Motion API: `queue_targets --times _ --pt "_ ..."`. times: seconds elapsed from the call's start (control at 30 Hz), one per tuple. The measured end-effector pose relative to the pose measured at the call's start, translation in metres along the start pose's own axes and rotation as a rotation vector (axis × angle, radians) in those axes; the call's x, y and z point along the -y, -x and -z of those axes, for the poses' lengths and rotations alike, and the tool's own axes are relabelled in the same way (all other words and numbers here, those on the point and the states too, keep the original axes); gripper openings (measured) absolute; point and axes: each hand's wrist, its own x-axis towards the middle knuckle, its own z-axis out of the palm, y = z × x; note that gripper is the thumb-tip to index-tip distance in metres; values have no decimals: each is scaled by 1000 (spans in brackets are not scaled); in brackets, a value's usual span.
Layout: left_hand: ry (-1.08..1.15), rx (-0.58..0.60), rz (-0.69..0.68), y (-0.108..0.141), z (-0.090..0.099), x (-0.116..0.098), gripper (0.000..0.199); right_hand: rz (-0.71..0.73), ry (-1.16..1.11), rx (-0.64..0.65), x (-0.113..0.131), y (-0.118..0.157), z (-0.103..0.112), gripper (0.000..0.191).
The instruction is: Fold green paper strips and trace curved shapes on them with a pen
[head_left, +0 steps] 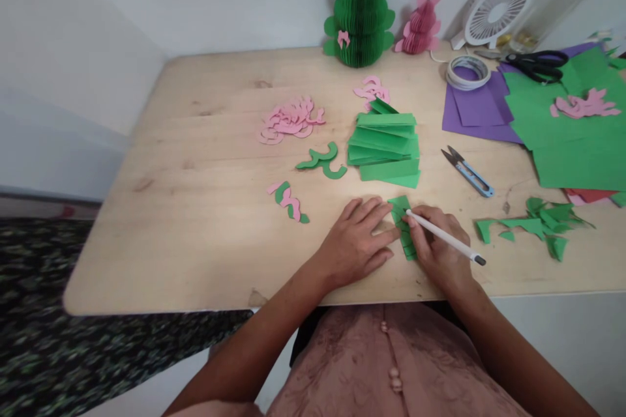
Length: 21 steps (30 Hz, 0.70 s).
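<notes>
My right hand (437, 244) is closed round a white pen (447, 236), its tip on a small green paper strip (407, 244) near the table's front edge. Dark curved lines show on that strip. My left hand (360, 241) lies flat on the table with fingers spread, its fingertips touching the strip's left edge. Just beyond the hands is a stack of green paper strips (384, 146). Left of the stack lie green curved cutouts (335, 171), a pile of pink cutouts (292, 119) and a row of overlapping pink and green pieces (288, 202).
Blue snips (470, 174) and green scraps (542, 223) lie to the right. Beyond are green sheets (577, 150), purple paper (476, 104), tape rolls (468, 71), black scissors (540, 65) and a white fan (499, 10). Green (359, 19) and pink (421, 26) paper rabbits stand by the wall.
</notes>
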Motion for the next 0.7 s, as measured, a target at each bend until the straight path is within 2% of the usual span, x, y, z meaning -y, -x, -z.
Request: queue_targets --times 0.47,0.7 --pt "-18 65 -15 -2 9 2 37 -1 -1 -8 1 -1 1 12" --pt "-22 64 -36 0 6 8 38 -41 -25 3 2 -1 1 15"
